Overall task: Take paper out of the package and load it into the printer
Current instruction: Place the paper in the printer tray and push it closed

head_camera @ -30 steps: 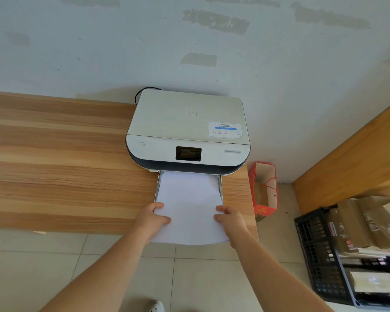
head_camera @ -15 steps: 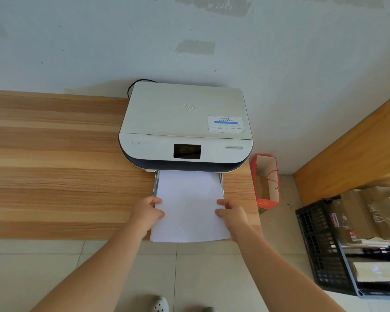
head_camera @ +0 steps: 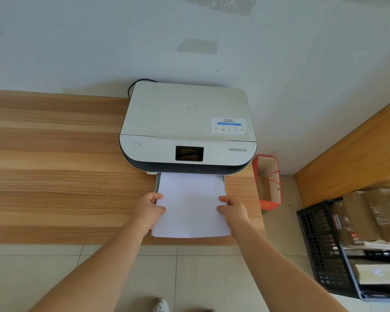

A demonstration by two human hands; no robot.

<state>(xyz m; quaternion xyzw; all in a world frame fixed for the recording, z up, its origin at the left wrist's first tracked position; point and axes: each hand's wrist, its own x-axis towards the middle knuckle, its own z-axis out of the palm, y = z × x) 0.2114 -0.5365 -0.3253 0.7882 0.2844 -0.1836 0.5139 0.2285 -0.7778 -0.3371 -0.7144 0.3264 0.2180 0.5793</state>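
A white printer with a dark screen stands at the right end of a wooden table, against the wall. A stack of white paper lies in the tray at the printer's front, its far end under the printer and its near end reaching almost to the table's front edge. My left hand grips the stack's left edge. On the opposite edge my right hand holds the stack. No paper package is in view.
A red paper bag stands on the floor just right of the table. A black crate with boxes sits at the lower right, beside a wooden panel. Tiled floor lies below the table edge.
The paper stack has slid further into the printer tray; its near end no longer hangs over the table's front edge. Both hands moved forward with it.
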